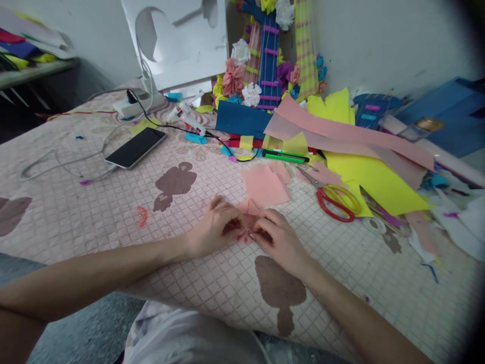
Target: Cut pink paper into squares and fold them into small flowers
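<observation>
Both of my hands meet over the table, pinching a small folded piece of pink paper (249,220) between them. My left hand (217,226) grips its left side with thumb and forefinger. On the right side, my right hand (279,238) pinches it the same way; the fingertips partly cover the paper. Just beyond lie square pieces of pink paper (265,184), overlapping one another. Scissors (333,201) with red and yellow handles rest to the right, their blades pointing away to the left.
A phone (136,147) on a cable lies at left, near a glue gun (187,119) and a power strip (139,103). Yellow paper (379,179), pink strips (352,134) and a green cutter (286,156) are spread at right. Paper guitars (270,55) with flowers stand behind.
</observation>
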The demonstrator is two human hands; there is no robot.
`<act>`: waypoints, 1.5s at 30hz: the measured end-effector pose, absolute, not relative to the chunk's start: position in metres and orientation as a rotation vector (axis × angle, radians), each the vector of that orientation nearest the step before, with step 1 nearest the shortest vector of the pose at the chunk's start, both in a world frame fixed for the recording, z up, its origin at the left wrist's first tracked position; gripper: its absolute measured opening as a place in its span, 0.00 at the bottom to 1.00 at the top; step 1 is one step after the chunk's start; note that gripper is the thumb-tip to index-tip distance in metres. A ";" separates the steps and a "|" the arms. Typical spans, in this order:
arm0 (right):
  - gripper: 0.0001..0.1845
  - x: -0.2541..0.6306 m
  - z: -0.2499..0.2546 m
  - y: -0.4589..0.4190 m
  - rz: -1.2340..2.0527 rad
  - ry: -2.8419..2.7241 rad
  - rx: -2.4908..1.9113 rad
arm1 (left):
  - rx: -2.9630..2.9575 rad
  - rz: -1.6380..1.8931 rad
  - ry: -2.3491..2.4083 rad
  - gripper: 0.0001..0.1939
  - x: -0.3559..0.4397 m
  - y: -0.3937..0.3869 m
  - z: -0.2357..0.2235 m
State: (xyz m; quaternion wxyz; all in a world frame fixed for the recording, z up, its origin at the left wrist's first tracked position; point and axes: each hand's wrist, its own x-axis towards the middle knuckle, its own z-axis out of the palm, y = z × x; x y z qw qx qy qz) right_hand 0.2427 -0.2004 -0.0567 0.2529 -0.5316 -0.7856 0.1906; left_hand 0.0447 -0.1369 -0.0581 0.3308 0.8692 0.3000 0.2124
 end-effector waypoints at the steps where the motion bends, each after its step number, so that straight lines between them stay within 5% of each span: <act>1: 0.06 0.243 -0.057 -0.201 0.515 -2.136 -1.443 | 2.270 0.548 0.781 0.03 0.044 -0.137 -0.057; 23: 0.04 0.243 -0.056 -0.202 0.400 -2.239 -1.436 | 2.302 0.465 0.706 0.03 0.042 -0.135 -0.052; 27: 0.07 0.244 -0.053 -0.202 0.551 -2.124 -1.413 | 2.239 0.455 0.692 0.18 0.038 -0.131 -0.050; 31: 0.05 0.248 -0.045 -0.201 0.662 -2.183 -1.350 | 2.284 0.349 0.519 0.04 0.033 -0.125 -0.045; 45: 0.04 0.260 -0.045 -0.194 0.812 -2.214 -1.203 | 2.248 0.294 0.478 0.05 0.028 -0.119 -0.049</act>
